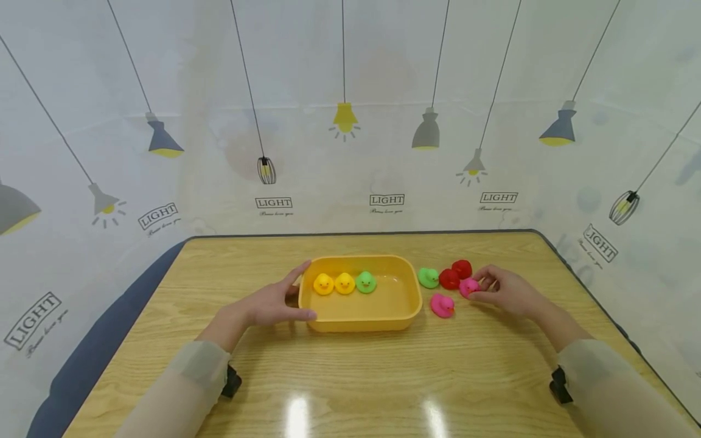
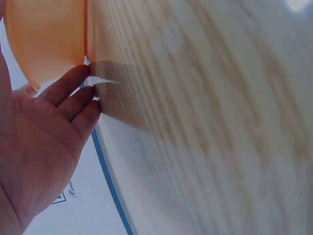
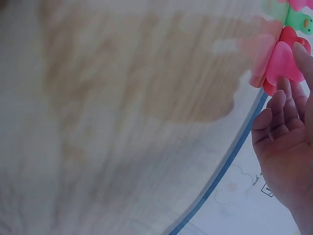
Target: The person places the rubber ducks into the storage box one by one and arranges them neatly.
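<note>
Pink duck (image 1: 468, 288) partly behind the right grip (image 1: 506, 292), tray (image 2: 46, 39) cut off in left wrist view

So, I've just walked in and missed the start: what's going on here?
A person's left hand holds the left end of a yellow tub, while the right hand pinches a pink duck outside it. Two yellow ducks and a green duck sit in the tub. Another pink duck, another green duck and two red toys lie outside.

Smooth plastic-looking basin (image 1: 356, 325), glossy wood-grain table (image 1: 350, 377), smooth ducks (image 1: 442, 305)
</note>
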{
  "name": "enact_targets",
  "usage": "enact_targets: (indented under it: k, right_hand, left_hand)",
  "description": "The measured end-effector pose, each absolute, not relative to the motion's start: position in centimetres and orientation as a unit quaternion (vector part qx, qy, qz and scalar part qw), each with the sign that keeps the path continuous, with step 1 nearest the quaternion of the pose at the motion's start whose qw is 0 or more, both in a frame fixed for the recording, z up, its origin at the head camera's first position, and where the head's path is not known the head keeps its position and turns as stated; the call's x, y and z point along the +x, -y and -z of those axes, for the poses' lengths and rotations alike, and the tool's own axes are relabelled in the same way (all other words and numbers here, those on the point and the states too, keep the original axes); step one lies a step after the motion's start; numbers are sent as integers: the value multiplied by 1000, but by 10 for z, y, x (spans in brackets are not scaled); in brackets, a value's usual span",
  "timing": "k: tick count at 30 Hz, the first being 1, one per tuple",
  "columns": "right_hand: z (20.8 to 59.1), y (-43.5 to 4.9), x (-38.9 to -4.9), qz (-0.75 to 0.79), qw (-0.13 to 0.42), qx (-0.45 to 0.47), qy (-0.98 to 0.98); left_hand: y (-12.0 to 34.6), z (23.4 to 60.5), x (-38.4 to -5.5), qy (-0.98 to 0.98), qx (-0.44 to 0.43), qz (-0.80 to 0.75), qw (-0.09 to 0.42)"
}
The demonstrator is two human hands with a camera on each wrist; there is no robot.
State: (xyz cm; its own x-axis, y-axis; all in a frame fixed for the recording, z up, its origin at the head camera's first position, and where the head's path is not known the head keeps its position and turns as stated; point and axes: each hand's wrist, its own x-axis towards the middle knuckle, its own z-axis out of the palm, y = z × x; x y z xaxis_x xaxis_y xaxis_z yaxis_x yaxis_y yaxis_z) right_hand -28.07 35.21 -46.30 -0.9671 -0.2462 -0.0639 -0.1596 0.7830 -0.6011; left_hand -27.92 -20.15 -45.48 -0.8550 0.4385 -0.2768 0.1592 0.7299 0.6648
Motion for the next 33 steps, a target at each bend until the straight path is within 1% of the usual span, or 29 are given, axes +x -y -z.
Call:
enact_targets:
  k: [5,11,14,19,22,25,33]
  right_hand:
    - [464,-352,-280,310,68,-109,-942]
    - [461,-354,-275,299,51,-105,-947]
    - [458,-354,-270,293,36,-101,-950]
    - [449,-348,-264,291,-1,-122,-949]
    - [442,-340,-263,288,-20,-139,-947]
    - [436,-327,-264,291,-28,-156,-944]
    - [425,-285,-274,316,-28,-197,-928]
  left_hand:
    - [201,454,-279,-905,164,-330,213]
    - [200,454,-279,-904,166,-330,214]
    - [200,454,-279,-905,167,-329,213]
    - [202,455,-279,-903,170,-333,210]
    - [202,455,-280,-903,171,-335,209]
    - [203,455,-280,-902,171,-336,209]
    - [202,456,-280,-902,172,-337,209]
